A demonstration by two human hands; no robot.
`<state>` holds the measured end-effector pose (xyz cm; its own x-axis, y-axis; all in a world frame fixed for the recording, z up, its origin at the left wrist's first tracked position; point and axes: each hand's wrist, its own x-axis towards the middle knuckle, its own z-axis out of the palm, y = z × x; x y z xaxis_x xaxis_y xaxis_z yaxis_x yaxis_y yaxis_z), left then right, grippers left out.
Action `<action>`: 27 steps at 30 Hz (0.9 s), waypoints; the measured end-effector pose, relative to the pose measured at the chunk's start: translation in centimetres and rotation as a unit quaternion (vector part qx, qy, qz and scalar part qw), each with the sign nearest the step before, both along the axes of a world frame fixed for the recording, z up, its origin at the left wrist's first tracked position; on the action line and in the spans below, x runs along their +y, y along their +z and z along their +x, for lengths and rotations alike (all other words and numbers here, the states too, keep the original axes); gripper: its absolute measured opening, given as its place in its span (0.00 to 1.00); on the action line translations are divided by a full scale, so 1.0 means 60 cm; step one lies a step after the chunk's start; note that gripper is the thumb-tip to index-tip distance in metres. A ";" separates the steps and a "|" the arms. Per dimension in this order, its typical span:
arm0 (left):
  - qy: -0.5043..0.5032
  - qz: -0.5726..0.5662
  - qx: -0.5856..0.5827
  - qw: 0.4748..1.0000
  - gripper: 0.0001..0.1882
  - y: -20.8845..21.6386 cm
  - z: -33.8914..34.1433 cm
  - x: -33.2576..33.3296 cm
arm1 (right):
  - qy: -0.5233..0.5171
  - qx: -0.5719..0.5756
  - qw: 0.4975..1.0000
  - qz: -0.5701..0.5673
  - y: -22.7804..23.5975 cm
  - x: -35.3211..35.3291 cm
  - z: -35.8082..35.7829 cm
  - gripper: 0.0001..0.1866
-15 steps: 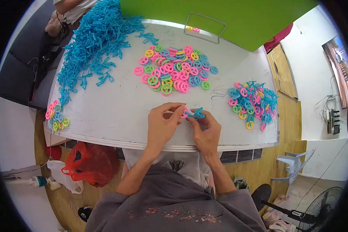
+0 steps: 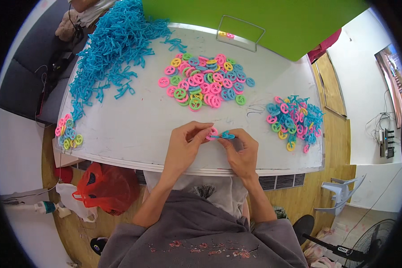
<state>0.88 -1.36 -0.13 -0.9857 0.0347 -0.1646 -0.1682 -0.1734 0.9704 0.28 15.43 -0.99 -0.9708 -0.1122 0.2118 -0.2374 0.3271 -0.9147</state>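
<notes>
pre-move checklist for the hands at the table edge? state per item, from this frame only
1. Left hand has the pink plastic ring pinched at its fingertips: ok.
2. Right hand holds the small blue plastic clip piece: ok.
3. Ring and clip meet between the two hands: ok; whether they are fully seated together: cannot tell, too small.
4. Supply of loose multicoloured plastic rings lies mid-table ahead of the hands: ok.
5. Heap of blue plastic clip pieces lies at the far left of the white table: ok.
6. Pile of joined ring-and-clip pieces sits to the right, inside the table edge: ok.
</notes>
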 end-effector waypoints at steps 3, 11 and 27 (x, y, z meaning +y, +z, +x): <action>0.011 0.044 -0.007 0.999 0.14 0.011 0.003 0.007 | -0.035 0.006 0.999 -0.002 -0.005 -0.006 0.002 0.08; 0.014 0.063 -0.016 0.998 0.13 0.004 0.003 0.013 | -0.059 -0.085 0.994 -0.046 -0.008 -0.001 0.005 0.11; 0.063 0.052 -0.006 0.997 0.13 0.006 0.011 0.030 | -0.075 -0.166 0.981 -0.068 0.025 -0.009 0.000 0.11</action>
<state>1.56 0.42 0.22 -0.9813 -0.0711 -0.1787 -0.1507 -0.2932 0.9441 0.25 14.90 0.49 -0.9922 0.0451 -0.1163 0.1232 0.2055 -0.9709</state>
